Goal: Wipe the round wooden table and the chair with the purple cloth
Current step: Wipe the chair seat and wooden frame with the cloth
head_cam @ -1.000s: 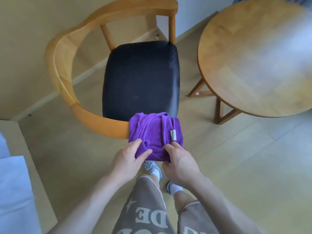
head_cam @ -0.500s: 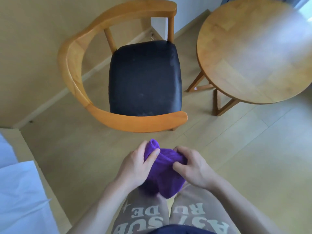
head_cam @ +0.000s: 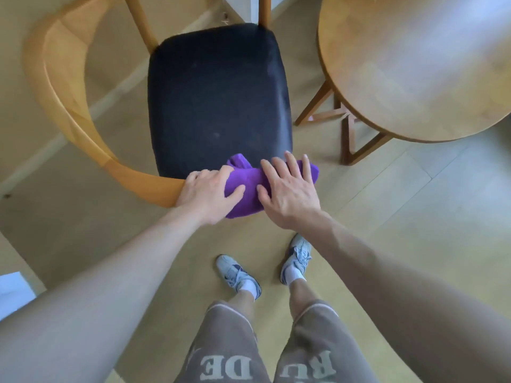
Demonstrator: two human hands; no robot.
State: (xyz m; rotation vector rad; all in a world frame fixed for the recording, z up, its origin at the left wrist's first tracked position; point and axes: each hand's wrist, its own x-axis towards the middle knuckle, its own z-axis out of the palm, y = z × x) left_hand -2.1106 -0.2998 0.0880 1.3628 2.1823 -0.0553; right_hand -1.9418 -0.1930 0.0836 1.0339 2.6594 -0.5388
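The purple cloth (head_cam: 249, 183) lies bunched over the near end of the chair's curved wooden rail (head_cam: 63, 92), just in front of the black seat (head_cam: 218, 98). My left hand (head_cam: 206, 193) grips the cloth's left part, fingers curled over it and the rail. My right hand (head_cam: 287, 194) presses flat on the cloth's right part with straight fingers. The rail's end is hidden under the cloth and both hands. The round wooden table (head_cam: 420, 64) stands to the right of the chair, with nothing on the part I can see.
The table's wooden legs (head_cam: 348, 134) stand close to the chair's right side. My feet in grey shoes (head_cam: 237, 275) are on the pale wood floor just behind the chair. A white surface (head_cam: 13, 288) shows at the lower left edge.
Both hands carried the cloth from in front of my body forward onto the chair's near rail. My right hand went from pinching the cloth to lying flat on it.
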